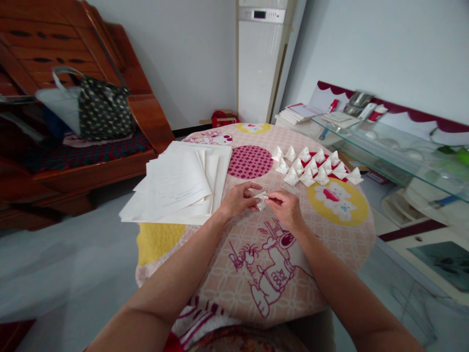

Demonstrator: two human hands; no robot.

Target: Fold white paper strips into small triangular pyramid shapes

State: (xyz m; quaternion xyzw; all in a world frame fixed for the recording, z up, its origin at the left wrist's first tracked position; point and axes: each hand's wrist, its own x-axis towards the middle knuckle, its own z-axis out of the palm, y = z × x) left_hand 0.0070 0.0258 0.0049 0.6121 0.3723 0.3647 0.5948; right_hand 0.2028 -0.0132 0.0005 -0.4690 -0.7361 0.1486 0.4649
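Observation:
Between my two hands, just above the round table's patterned cloth, is a small piece of folded white paper. My left hand pinches its left side between thumb and fingers. On its right edge, the fingertips of my right hand are closed. Beyond my right hand stand several small folded white paper shapes with pointed tips, set in rows. A stack of white paper sheets lies to the left of my left hand, the top sheet bearing faint print.
A glass-topped shelf unit with cups and papers runs along the right wall. To the left is a wooden bench with a dark patterned bag on it. A tall white cabinet unit stands behind the table.

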